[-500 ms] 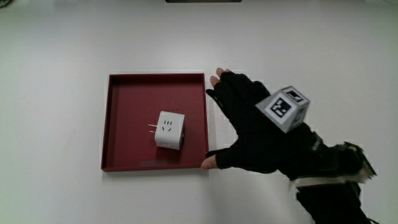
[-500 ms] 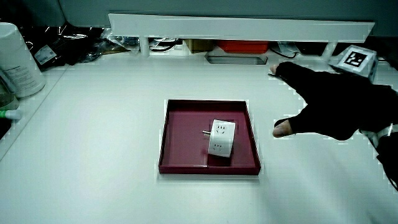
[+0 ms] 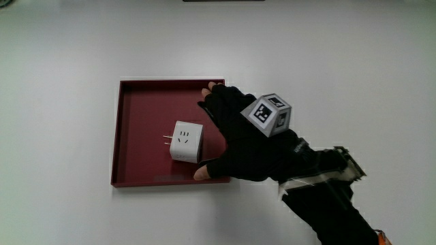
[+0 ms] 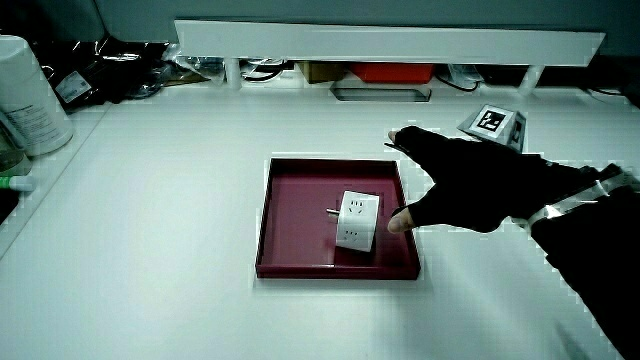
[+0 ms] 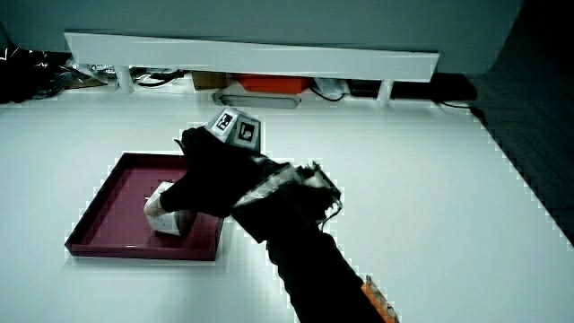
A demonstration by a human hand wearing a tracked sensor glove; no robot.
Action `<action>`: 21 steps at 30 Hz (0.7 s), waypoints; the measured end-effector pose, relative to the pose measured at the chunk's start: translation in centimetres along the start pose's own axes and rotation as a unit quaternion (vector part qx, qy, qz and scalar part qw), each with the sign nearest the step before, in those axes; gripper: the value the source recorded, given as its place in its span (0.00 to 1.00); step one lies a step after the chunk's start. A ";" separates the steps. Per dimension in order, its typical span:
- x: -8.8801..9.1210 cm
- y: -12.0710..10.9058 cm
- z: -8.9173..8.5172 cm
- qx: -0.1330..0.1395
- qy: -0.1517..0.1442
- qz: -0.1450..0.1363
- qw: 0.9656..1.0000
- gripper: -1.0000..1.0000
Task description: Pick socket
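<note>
A white cube-shaped socket (image 3: 185, 141) with metal prongs on one side lies in a square dark red tray (image 3: 139, 109). Both side views show the socket (image 4: 355, 221) (image 5: 164, 208) and the tray (image 4: 290, 230) (image 5: 108, 211). The black gloved hand (image 3: 238, 139) hovers over the tray's edge beside the socket, fingers spread and holding nothing. Its thumb tip (image 4: 398, 222) is close to the socket's side. In a side view the hand (image 5: 211, 175) hides part of the socket.
A low white partition (image 4: 390, 45) runs along the table, with cables and a red box under it. A white cylindrical container (image 4: 30, 95) stands at the table's edge.
The hand has moved from beside the tray to over the tray's edge, ending close to the socket. The socket and tray have not moved.
</note>
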 end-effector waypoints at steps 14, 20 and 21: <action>1.9 4.0 -3.3 0.024 -0.047 -0.018 0.998 0.50; 3.1 5.0 -4.1 0.027 -0.030 -0.033 0.999 0.50; 3.2 5.1 -4.2 0.028 -0.019 -0.033 0.999 0.50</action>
